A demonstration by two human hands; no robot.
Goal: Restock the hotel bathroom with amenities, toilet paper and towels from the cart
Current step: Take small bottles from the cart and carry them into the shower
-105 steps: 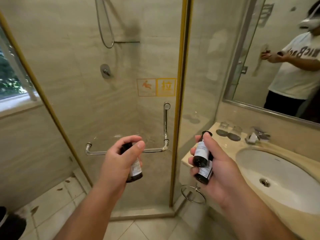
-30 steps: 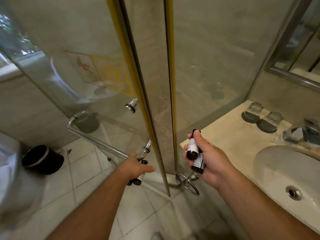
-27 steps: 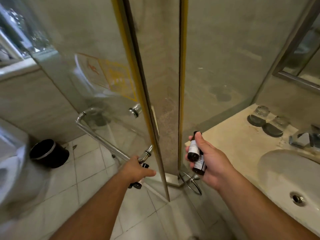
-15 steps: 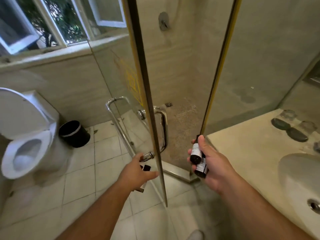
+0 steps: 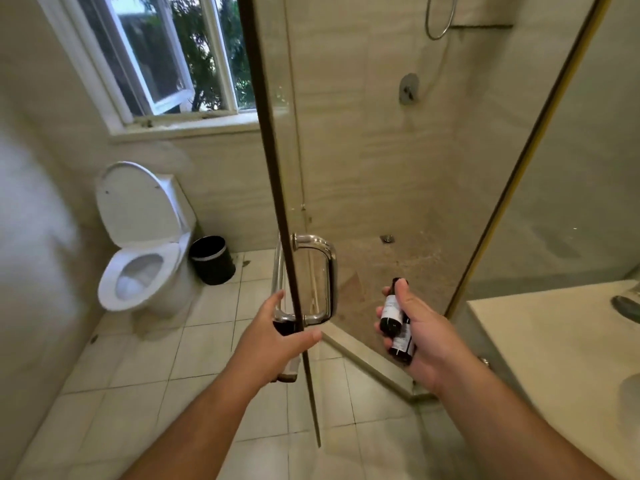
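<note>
My right hand [image 5: 420,336] grips two small dark amenity bottles [image 5: 394,320] with white labels, held in front of the open shower stall. My left hand [image 5: 273,341] holds a third dark bottle [image 5: 289,368], mostly hidden in the palm, and its fingers hook the lower end of the chrome handle [image 5: 313,278] on the glass shower door [image 5: 277,188]. The door stands swung out towards me, edge-on.
A white toilet [image 5: 138,251] with its lid up stands at the left, a black bin [image 5: 211,259] beside it. The beige vanity counter [image 5: 540,348] runs along the right. The shower floor [image 5: 391,268] with its drain lies behind the door. A window [image 5: 162,60] is open above.
The shower door has swung further open under my left hand. My view has turned left and up, bringing the toilet and window into sight. My right hand keeps its two bottles.
</note>
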